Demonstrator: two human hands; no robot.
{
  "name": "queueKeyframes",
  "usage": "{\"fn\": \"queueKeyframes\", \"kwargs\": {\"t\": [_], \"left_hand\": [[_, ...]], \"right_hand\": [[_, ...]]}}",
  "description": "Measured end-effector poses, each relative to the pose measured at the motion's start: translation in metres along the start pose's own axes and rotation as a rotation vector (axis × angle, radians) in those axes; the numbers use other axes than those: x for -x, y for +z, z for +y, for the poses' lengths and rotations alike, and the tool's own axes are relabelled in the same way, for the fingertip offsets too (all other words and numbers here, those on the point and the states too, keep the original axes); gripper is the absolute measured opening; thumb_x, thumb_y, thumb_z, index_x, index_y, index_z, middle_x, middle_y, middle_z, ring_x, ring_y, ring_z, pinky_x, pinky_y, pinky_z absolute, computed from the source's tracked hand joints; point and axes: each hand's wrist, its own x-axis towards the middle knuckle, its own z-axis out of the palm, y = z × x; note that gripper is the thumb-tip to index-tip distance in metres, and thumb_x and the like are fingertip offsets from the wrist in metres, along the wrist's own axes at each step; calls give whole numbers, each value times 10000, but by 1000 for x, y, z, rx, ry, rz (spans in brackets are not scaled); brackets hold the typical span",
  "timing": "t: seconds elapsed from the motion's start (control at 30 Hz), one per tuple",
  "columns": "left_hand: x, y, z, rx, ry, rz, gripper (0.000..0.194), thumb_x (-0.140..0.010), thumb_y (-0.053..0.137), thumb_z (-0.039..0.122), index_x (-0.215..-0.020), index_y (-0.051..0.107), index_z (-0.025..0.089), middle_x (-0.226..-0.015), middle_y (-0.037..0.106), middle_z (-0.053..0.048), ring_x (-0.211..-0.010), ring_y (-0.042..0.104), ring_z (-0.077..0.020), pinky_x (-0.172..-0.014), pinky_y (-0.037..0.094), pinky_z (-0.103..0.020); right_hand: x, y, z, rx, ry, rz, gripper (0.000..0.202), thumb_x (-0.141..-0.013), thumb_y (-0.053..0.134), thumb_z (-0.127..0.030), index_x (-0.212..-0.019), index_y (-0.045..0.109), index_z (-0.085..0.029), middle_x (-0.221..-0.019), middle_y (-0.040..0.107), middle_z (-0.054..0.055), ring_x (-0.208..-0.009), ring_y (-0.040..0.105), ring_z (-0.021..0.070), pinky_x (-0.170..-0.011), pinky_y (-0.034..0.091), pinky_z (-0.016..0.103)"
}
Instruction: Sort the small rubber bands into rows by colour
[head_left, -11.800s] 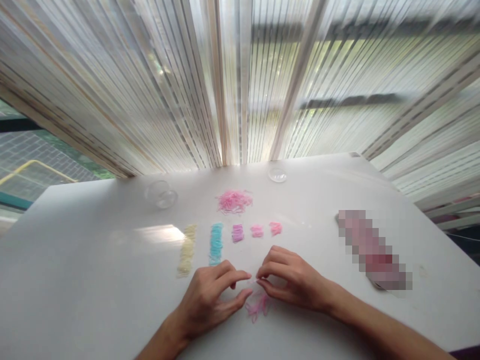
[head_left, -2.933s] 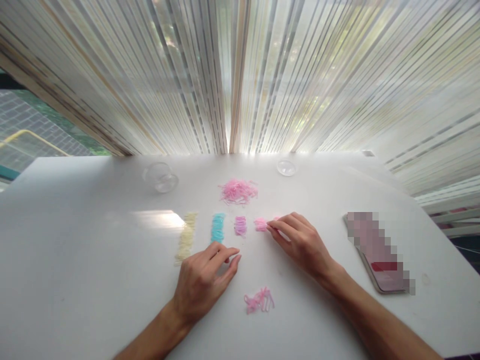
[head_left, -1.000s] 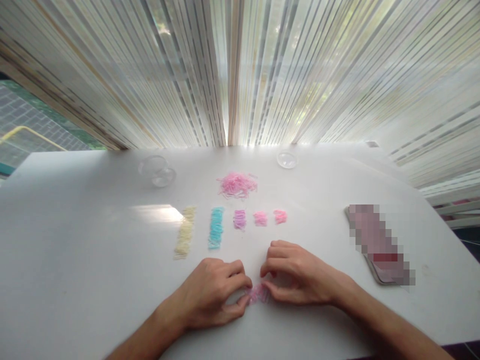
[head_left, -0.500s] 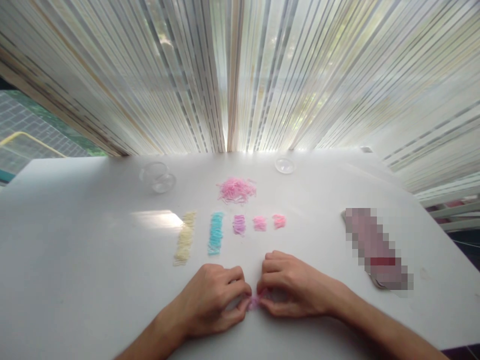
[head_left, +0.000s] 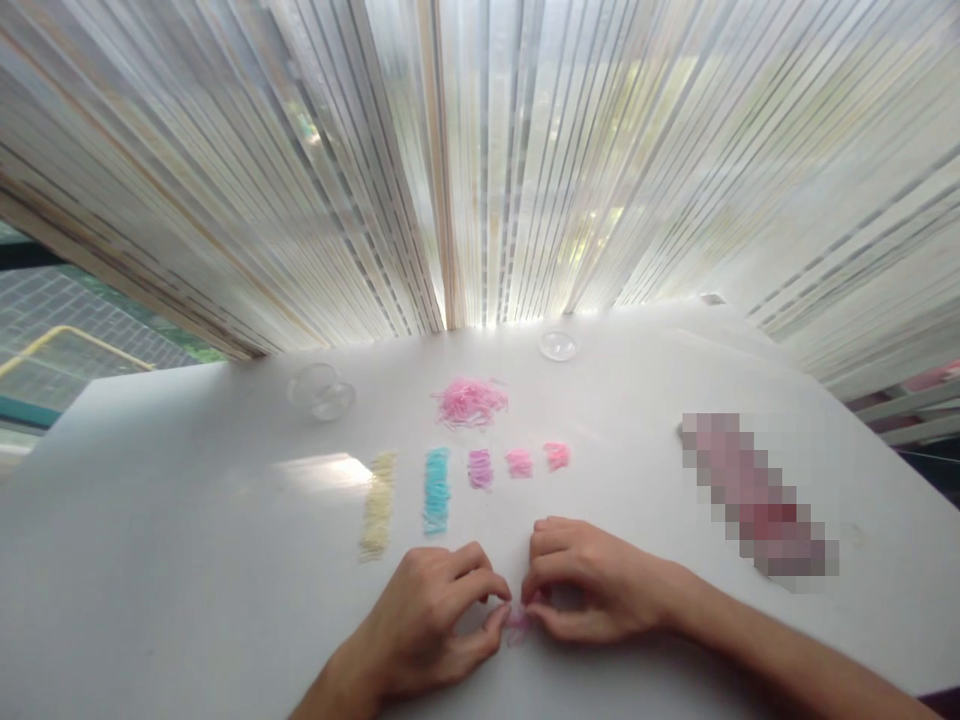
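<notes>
Small pink-purple strands [head_left: 516,628] lie on the white table between my fingertips. My left hand [head_left: 442,615] is in a pinch at their left side; what it holds is too small to make out. From the right, my right hand [head_left: 592,585] pinches at the same strands, thumb and index finger together. Beyond my hands is a row of short strands: a yellow column [head_left: 377,505], a blue column [head_left: 436,490], a purple group [head_left: 480,469], a light pink group [head_left: 519,463] and a coral pink group [head_left: 556,456]. Behind them sits a loose pink pile [head_left: 471,402].
Clear round containers [head_left: 321,392] stand at the back left of the table [head_left: 187,520]. A clear round dish [head_left: 559,346] is at the back. A blurred-out long object [head_left: 757,500] lies at the right. Striped string curtains [head_left: 480,180] hang along the far edge.
The view has shifted and tilted slightly. My left fingertips have moved a little apart from the strands between my hands, while my right hand stays beside them.
</notes>
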Motion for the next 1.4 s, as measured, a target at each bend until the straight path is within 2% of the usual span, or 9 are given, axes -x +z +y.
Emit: {"fn": "queueKeyframes", "kwargs": {"t": [0.2,0.47,0.63,0.93,1.07,1.3,1.4], "left_hand": [[-1,4,-4,23,33,84,140,-822,620,98,-882,656,220,-730,657,1,-579,629,-127,-521,448,-219],[-1,18,-23,-36,165,170,109,-862,600,119,-890,654,210,-700,654,-3,-526,633,-112,-463,457,-177],[-4,15,-19,-30,113,180,92,-916,583,150,-922,660,201,-741,666,-25,-617,671,-130,-561,513,-189],[-5,10,-17,-96,39,235,102,-915,572,151,-918,659,202,-768,653,-16,-520,569,-96,-506,453,-181],[-4,9,-15,-80,-11,199,106,-902,579,151,-916,670,204,-785,662,-15,-547,583,-96,-534,461,-175],[0,5,4,-37,-111,-26,158,-837,651,113,-927,699,234,-873,707,7,-712,682,-131,-678,508,-197],[2,5,10,-33,-157,-65,157,-840,662,120,-933,706,239,-906,713,14,-740,687,-132,-696,505,-198]], "right_hand": [[2,2,1,-9,6,82,111,-798,628,-170,-842,730,-180,-748,657,32,-715,582,146,-690,474,237],[3,7,8,15,90,93,123,-753,651,-178,-837,740,-192,-762,650,30,-717,586,144,-654,459,226],[-3,-2,2,-49,133,94,124,-762,629,-186,-816,740,-175,-738,606,15,-670,566,119,-621,452,206],[-15,-9,2,-197,240,166,113,-755,644,-201,-780,731,-134,-652,575,-13,-579,499,92,-537,386,198],[-16,-12,5,-237,266,195,126,-766,665,-246,-758,709,-127,-620,562,-19,-564,463,90,-525,373,201],[-13,-21,1,-166,242,220,131,-790,649,-255,-745,687,-138,-620,558,-15,-568,467,100,-532,387,220],[-9,-21,4,-66,195,231,117,-799,632,-231,-756,698,-145,-648,577,-2,-586,498,107,-551,412,223]]}}
